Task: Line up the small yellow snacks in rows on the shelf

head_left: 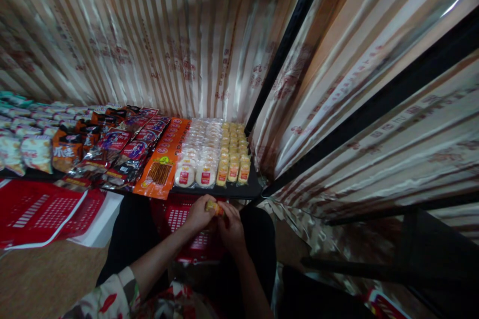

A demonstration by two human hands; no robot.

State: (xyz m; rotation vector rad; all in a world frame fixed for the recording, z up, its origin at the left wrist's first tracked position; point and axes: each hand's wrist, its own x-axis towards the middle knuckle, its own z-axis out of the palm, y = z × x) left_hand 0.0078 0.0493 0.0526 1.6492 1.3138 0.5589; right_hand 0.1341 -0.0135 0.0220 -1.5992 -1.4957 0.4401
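My left hand (199,214) and my right hand (231,227) meet in front of me, both closed on one small yellow wrapped snack (214,207). They hover above a red plastic basket (178,218) that rests on my lap. Just beyond them is the front edge of a black shelf (232,190). On it stand rows of small yellow packets (234,152), round white cakes in clear wrap (198,157) and orange snack packs (164,159).
More packets fill the shelf to the left: dark red and purple bags (127,147) and pale bags (22,144). Red baskets (41,212) lie at the lower left. Striped shiny curtains (168,35) hang behind, and black frame bars (292,35) cross on the right.
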